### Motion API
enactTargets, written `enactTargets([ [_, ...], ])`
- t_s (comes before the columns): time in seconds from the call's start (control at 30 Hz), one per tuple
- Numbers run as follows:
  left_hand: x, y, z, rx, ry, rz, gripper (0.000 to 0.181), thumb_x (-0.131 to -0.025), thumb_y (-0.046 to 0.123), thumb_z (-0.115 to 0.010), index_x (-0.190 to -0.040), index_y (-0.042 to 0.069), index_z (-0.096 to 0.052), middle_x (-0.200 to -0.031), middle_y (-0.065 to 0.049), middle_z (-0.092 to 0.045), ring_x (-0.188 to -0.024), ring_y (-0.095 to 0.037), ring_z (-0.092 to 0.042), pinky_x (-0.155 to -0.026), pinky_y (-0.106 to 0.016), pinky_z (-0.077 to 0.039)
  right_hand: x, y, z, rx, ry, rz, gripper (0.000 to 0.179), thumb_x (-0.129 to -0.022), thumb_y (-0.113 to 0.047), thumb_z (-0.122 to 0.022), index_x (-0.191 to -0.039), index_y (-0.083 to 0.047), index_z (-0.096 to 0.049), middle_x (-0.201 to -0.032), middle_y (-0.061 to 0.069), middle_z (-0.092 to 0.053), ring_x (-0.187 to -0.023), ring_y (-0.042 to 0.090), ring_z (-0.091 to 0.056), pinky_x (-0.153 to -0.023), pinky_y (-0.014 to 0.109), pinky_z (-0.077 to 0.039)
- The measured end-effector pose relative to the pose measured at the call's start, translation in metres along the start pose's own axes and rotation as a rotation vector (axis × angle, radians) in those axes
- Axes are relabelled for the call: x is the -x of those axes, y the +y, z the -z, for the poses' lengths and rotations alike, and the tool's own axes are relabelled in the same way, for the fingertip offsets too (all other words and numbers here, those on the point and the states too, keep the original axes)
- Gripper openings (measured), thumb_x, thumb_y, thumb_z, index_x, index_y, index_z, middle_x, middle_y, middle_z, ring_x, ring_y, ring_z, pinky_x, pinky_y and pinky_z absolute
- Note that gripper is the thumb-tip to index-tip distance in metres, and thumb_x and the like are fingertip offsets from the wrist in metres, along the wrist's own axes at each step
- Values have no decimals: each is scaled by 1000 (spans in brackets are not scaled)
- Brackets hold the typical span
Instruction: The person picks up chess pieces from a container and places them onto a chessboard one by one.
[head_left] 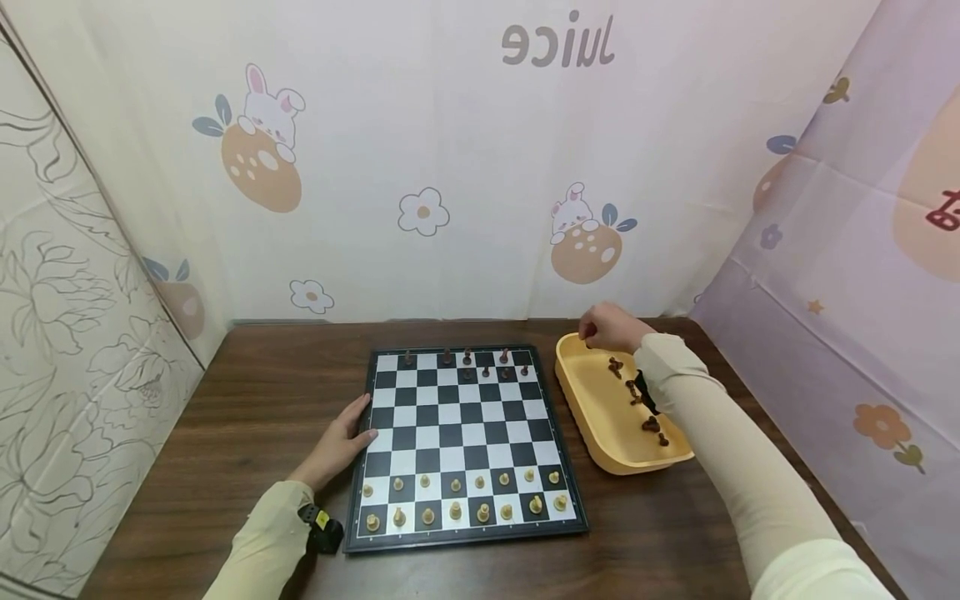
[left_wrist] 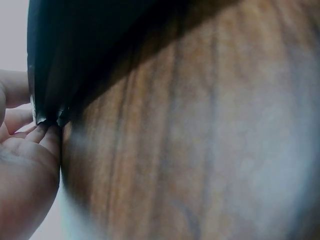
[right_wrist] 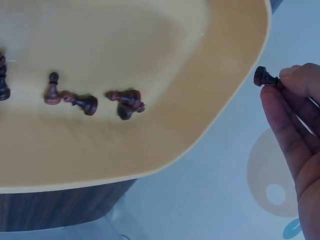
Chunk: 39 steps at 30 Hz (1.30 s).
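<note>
My right hand [head_left: 611, 327] is raised over the far end of the yellow tray [head_left: 592, 417]. In the right wrist view, its thumb and fingertips pinch a dark chess piece [right_wrist: 265, 77] by the narrow end, base pointing outward. My left hand [head_left: 337, 442] rests against the left edge of the chessboard [head_left: 450, 436], with the thumb at the rim; up close, its fingers [left_wrist: 42, 136] touch the board's dark side low by the table. Several dark pieces [head_left: 467, 357] stand in the board's two far rows, toward the right. Light pieces [head_left: 455, 510] fill the two near rows.
More dark chess pieces [right_wrist: 85, 104] lie scattered inside the tray, which stands right of the board on the brown wooden table [head_left: 300, 358]. Printed cloth [head_left: 423, 267] hangs behind the table and along the right side. A patterned panel [head_left: 75, 275] is at the left.
</note>
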<state>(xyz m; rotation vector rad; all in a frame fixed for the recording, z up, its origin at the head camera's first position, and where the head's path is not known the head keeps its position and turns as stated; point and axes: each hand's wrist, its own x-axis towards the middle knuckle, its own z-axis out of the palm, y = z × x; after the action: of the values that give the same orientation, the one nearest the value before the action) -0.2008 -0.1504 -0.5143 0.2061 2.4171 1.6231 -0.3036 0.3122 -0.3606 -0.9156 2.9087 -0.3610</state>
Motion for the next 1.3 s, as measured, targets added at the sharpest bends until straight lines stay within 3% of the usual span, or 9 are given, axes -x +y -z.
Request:
enactTargets([
  [0.37,1,0,0,15,-6,-16,67,-95,3,-55,-151,2,-18,-156,-23,-9,-142,-40,-11,-113,-49,-15,-22,-14,-1,15,-11,-25,10,-76,8,-66,-75,-1,-71,-69,2,-64,-63,15,-55,-61,33,-50],
  [0.73,0,-1,0,5,-2,-21,67,-94,3,-55,-151,1,-19,-156,-23,-9,-142,-39,-11,-113,-49,-15,-47,-36,-3,25,-3,32,16,-74,8,-65,-70,-7,-69,-67,0,-63,-61,14,-54,-58,29,-49],
  [1.3,0,0,-1,-13,1,-21,67,-95,5,-55,-151,2,-19,-156,-24,-10,-141,-41,-12,-112,-50,-16,-80,-71,-12,-7,-58,-6,17,-79,6,-64,-74,-8,-70,-72,1,-64,-67,17,-56,-62,27,-51],
])
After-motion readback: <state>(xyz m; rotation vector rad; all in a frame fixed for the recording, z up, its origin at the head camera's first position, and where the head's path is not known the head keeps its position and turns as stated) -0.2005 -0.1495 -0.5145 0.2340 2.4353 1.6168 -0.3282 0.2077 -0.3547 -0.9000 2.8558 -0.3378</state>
